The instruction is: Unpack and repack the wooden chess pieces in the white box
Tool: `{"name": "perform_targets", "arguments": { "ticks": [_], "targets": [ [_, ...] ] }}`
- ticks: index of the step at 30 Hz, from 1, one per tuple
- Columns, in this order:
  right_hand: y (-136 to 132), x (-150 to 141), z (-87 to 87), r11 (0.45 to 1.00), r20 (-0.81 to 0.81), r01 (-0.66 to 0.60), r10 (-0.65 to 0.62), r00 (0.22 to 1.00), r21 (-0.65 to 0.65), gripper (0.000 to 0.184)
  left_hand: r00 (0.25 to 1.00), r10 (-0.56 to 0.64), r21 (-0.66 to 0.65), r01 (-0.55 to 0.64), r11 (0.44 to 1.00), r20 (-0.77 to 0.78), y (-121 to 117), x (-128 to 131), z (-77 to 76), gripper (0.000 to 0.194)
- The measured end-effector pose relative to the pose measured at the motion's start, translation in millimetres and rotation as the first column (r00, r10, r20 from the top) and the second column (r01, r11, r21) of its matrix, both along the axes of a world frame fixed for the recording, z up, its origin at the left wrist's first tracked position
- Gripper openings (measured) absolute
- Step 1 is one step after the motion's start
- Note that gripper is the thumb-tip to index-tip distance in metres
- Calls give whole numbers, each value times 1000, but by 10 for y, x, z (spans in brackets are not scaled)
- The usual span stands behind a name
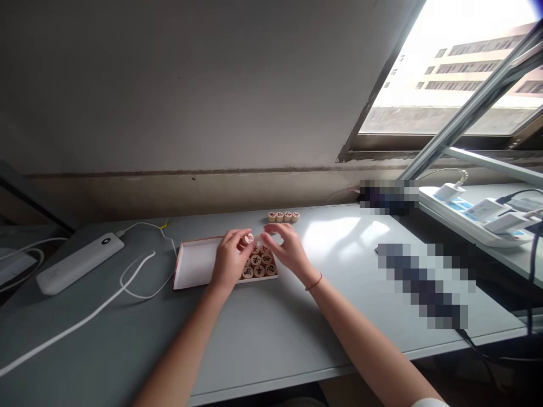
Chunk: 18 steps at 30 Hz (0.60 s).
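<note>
Between the thumb and fingers of my left hand (231,254) is a round wooden Chinese chess piece (248,239) with a red character. My right hand (289,246) hovers just to its right, thumb and fingers apart, nothing visible in them. Below both hands lies the box (194,265), its white-lined left part bare where it shows. Several chess pieces (259,271) with black or red characters sit in its right part, some hidden by my hands. Farther back, a short row of red-marked chess pieces (280,216) stands on the grey desk (254,339).
A white power bank (80,263) and a loose white cable (85,322) lie on the left. To the right are a blurred-out dark object (419,282) and a white power strip (470,215) with plugs. The wall (190,102) rises behind the desk.
</note>
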State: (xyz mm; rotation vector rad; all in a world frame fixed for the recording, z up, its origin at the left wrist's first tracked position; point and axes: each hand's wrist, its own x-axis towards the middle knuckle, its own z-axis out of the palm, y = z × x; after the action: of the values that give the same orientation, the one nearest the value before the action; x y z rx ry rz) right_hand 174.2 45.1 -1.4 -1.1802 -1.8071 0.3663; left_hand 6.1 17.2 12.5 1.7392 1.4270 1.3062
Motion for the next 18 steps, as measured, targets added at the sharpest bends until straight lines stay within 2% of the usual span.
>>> {"name": "perform_targets", "arguments": {
  "ticks": [2,4,6,8,10,12,15,18],
  "targets": [
    [-151,-130,120,989,-101,-112,103,990,-93,21,984,-18,149,45,988,-176,-32,29,-20,21],
    [-235,-210,185,972,-176,-161,130,976,-171,20,961,-16,210,77,975,-276,-53,46,-40,28],
    [-221,-208,186,967,-230,-151,103,968,-203,19,942,1,238,83,968,-335,-57,45,-55,37],
    [-115,-126,128,981,-237,-67,22,971,-182,21,928,13,240,83,967,-372,-44,27,-65,45],
    [41,1,26,990,-182,74,-96,979,-124,23,914,46,224,50,973,-403,-19,-3,-70,48],
    [196,121,-99,984,-65,167,-171,983,-62,23,893,103,198,-16,980,-438,9,-40,-69,43],
    [344,217,-275,975,114,213,-206,972,-55,20,840,175,134,-123,983,-513,40,-98,-49,33],
    [383,225,-383,970,222,232,-210,952,-77,20,782,191,24,-220,975,-594,50,-161,-10,31]
  ]
}}
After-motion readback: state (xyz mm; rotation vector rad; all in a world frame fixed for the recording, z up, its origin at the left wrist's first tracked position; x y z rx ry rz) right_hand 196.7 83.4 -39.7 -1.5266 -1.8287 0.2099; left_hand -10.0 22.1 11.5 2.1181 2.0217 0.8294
